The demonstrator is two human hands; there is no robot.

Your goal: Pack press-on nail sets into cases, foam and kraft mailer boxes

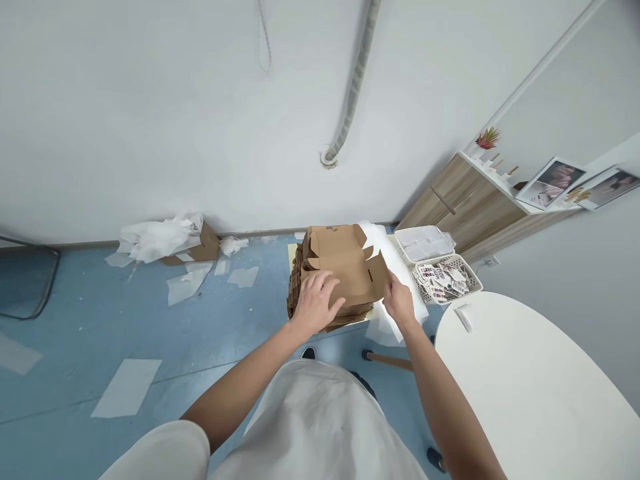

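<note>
A partly folded brown cardboard box lies on top of a stack of flat cardboard boxes in front of me. My left hand rests on the near left part of the top box, fingers stretched out and thumb apart. At the right end, my right hand pinches the raised end flap, which has a dark slot in it. Its fingertips are partly hidden behind the cardboard. White foam sheets lie just right of the stack.
Two white baskets stand on the right, one holding printed cards, the other clear packets. A round white table is close by my right arm. A wooden cabinet stands behind. Paper scraps and a carton lie on the blue floor.
</note>
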